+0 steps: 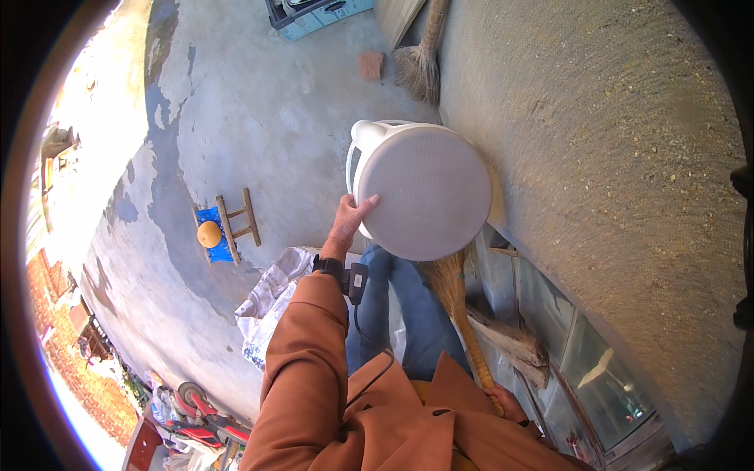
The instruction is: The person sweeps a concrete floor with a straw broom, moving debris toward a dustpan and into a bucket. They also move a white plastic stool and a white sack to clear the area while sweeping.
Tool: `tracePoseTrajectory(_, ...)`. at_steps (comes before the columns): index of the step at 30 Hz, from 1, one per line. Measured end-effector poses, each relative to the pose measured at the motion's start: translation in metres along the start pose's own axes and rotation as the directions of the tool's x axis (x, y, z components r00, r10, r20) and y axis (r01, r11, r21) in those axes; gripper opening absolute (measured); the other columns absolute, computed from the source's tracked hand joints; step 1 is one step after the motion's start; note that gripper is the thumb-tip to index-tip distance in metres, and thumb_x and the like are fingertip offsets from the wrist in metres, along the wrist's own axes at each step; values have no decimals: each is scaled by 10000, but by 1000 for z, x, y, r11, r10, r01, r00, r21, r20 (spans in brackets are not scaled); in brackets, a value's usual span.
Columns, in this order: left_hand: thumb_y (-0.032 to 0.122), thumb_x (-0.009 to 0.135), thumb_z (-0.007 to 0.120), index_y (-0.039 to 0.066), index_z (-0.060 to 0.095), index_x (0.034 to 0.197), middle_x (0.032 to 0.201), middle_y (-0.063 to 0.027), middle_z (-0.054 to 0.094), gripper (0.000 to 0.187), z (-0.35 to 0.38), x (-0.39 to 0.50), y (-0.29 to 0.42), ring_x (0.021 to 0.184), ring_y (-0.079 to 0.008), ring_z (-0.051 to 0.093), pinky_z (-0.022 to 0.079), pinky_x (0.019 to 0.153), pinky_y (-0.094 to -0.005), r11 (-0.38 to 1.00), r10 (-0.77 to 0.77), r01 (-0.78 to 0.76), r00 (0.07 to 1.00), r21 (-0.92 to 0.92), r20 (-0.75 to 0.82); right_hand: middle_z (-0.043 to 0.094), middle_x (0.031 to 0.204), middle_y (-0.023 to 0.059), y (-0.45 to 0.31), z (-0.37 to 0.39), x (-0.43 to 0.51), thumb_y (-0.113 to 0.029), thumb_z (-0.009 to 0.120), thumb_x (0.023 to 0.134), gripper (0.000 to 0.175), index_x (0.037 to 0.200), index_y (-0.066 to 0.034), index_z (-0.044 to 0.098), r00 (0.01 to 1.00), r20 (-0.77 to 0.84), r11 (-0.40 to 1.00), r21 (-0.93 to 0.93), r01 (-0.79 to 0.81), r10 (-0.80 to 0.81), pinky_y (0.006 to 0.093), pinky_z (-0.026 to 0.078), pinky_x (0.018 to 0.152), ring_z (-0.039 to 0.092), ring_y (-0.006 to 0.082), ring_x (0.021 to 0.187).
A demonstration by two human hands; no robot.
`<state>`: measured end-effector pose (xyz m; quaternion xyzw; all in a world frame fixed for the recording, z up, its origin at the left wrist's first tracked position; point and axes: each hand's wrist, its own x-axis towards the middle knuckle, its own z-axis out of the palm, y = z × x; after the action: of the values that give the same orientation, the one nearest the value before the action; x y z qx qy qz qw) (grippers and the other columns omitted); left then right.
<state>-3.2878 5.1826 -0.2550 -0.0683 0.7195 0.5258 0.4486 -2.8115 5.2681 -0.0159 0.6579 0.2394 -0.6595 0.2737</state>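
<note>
A white round plastic object (427, 191), possibly a stool, shows its flat pale face to me. Curved white parts stick out along its upper left rim. My left hand (352, 219) grips its left edge, thumb on the flat face and the other fingers mostly hidden. Down at my right side, my right hand (508, 403) is closed around the handle end of a straw broom (466, 329). The broom's bristles reach up beside my legs and pass partly behind the round object.
A low wooden stool (228, 226) with blue webbing carries a round yellowish thing (210, 234). A printed white sack (265, 312) lies left of my legs. Glass panes (612, 377) and a wood piece (512, 341) lean along the rough wall (601, 147). Ahead are a brick (371, 66) and another broom (419, 68).
</note>
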Motion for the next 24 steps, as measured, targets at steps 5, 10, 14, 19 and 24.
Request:
tracePoseTrajectory(5,513,796,582,-50,584,1031,945,-89,603,610,14,7,8,883,-147,529,402,822,-274,985,-129,123,991,-119,-42,544,911,43,-14,7,-20,-172,508,828,267,1063,-48,520,944,156,923,-211,321,-292,257,457,685,548,146,805)
tracePoseTrajectory(10,449,776,643,-49,636,900,837,-61,621,513,41,13,26,770,-124,542,432,723,-243,931,-227,134,940,-339,-253,541,997,54,3,-3,-4,-171,496,839,258,1056,-36,535,779,376,607,-489,627,-503,261,442,738,538,167,921)
tracePoseTrajectory(14,428,784,638,-59,636,871,802,-68,626,495,30,13,54,705,-123,547,444,667,-237,953,-169,92,952,-288,-255,551,956,76,9,10,1,-150,531,821,292,1091,-41,511,946,163,912,-260,317,-282,295,457,726,555,203,894)
tracePoseTrajectory(19,379,778,675,9,645,811,753,-25,621,372,-29,25,98,676,-86,542,432,629,-206,946,-103,13,960,-325,-261,540,794,93,-11,58,-4,-122,603,767,320,1055,-66,477,992,-60,990,99,-104,110,355,481,549,556,222,649)
tracePoseTrajectory(24,385,827,610,53,630,779,693,22,586,337,-129,66,141,589,-56,493,377,534,-184,892,-63,-46,972,-450,-225,512,663,91,-21,113,0,-98,600,751,244,942,-87,448,989,-12,949,286,-135,144,369,449,443,499,199,474)
